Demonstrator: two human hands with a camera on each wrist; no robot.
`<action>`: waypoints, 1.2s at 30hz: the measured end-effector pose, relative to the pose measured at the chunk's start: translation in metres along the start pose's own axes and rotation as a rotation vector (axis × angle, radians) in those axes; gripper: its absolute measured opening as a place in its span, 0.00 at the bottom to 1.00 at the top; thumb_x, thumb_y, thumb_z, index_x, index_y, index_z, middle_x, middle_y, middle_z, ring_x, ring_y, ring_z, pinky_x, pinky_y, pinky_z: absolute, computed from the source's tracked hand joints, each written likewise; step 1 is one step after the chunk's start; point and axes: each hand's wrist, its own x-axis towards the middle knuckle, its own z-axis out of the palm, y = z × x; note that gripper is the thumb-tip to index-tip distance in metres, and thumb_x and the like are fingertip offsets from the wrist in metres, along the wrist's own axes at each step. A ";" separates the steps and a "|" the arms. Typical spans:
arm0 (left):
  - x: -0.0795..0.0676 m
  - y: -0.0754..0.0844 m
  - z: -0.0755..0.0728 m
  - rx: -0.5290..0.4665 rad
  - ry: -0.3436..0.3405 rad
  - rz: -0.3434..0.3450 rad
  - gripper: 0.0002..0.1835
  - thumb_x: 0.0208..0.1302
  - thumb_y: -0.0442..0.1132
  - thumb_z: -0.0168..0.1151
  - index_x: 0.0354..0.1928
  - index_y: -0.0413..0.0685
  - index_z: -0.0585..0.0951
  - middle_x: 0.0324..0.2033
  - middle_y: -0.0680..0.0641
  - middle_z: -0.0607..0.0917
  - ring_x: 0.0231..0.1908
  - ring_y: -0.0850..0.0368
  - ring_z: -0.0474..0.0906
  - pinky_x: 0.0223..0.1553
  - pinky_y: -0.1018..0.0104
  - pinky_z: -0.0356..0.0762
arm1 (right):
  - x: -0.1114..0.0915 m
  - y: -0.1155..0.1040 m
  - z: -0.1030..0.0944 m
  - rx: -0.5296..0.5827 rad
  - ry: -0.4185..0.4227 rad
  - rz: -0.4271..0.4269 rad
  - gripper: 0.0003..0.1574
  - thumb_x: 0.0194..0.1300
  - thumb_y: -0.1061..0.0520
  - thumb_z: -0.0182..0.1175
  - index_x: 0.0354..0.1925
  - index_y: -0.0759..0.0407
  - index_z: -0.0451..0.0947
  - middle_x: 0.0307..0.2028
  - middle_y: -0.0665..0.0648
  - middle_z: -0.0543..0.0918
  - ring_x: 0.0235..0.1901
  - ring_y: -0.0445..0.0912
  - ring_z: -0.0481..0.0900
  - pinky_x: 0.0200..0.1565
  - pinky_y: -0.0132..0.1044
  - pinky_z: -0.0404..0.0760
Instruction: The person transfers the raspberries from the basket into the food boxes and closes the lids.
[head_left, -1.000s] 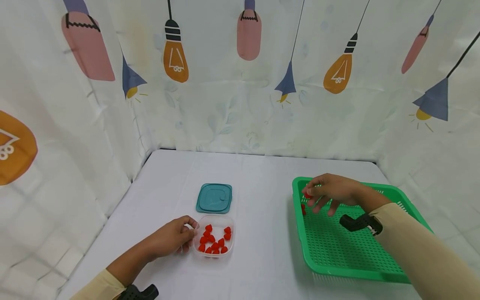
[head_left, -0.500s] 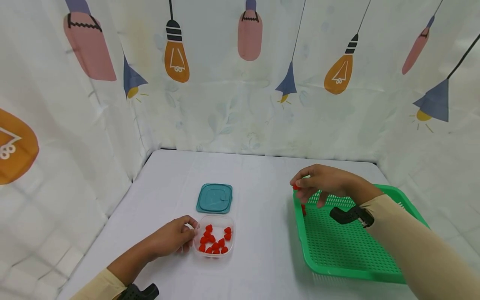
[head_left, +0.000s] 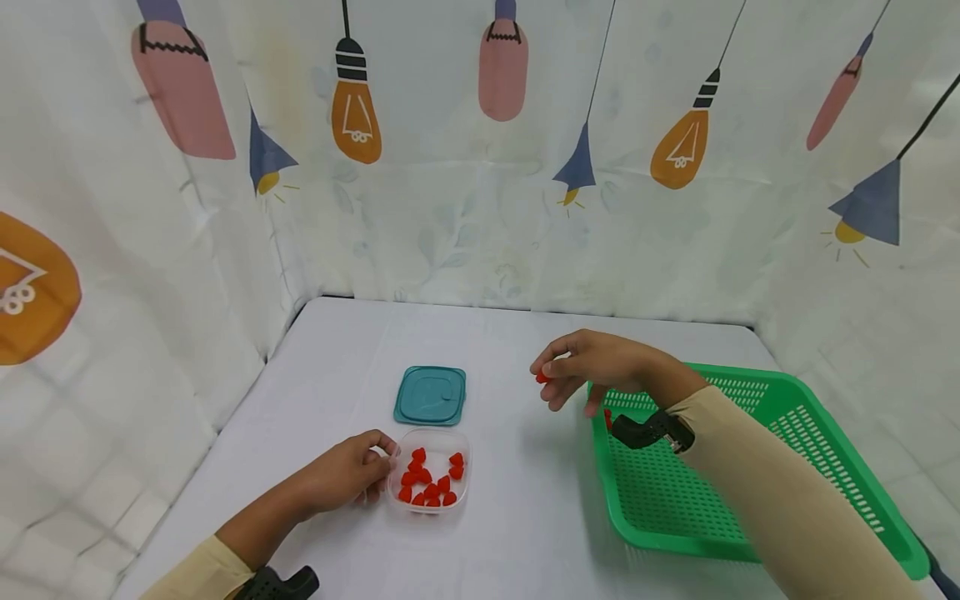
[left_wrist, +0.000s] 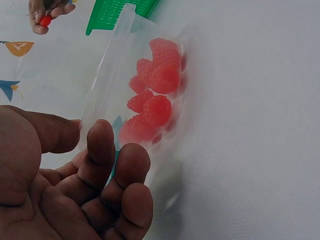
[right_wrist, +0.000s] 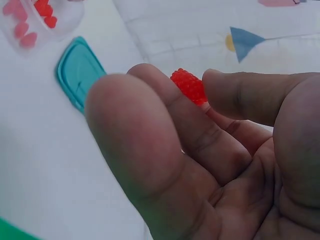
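My left hand (head_left: pixel 347 475) pinches the left rim of a clear plastic container (left_wrist: pixel 107 65) between thumb and forefinger, its other fingers curled beside the wall. Several red raspberries (head_left: pixel 424 477) lie inside the container on the table. My right hand (head_left: pixel 596 364) pinches a single raspberry (right_wrist: pixel 189 86) between thumb and fingertips. It hangs above the table just past the left rim of the green basket (head_left: pixel 660 500). More red raspberry (head_left: pixel 608 419) shows in the basket against its left wall, partly hidden by the right hand's wrist strap.
A teal square lid (head_left: pixel 430 396) lies flat right behind the container. White table surface (head_left: pixel 517 467) stretches between container and basket. A curtain (head_left: pixel 465 217) printed with lamps and bulbs stands behind the table and along both sides.
My right hand has moved left with the raspberry, from over the basket to beyond its left rim. The left hand and container have stayed in place.
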 end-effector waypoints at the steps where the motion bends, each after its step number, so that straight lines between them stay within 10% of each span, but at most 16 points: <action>1: 0.000 0.000 0.000 -0.003 -0.002 0.004 0.15 0.71 0.40 0.64 0.55 0.46 0.74 0.27 0.45 0.81 0.28 0.50 0.77 0.31 0.59 0.78 | 0.002 -0.002 0.003 -0.006 -0.004 -0.003 0.20 0.76 0.48 0.59 0.59 0.54 0.79 0.47 0.64 0.87 0.48 0.57 0.87 0.32 0.49 0.85; 36: -0.001 -0.001 -0.001 -0.016 -0.015 0.023 0.15 0.72 0.39 0.63 0.56 0.44 0.74 0.27 0.45 0.82 0.27 0.50 0.78 0.31 0.60 0.78 | 0.058 -0.023 0.092 -0.024 -0.170 -0.024 0.12 0.75 0.53 0.59 0.53 0.50 0.83 0.41 0.60 0.89 0.40 0.55 0.90 0.28 0.49 0.86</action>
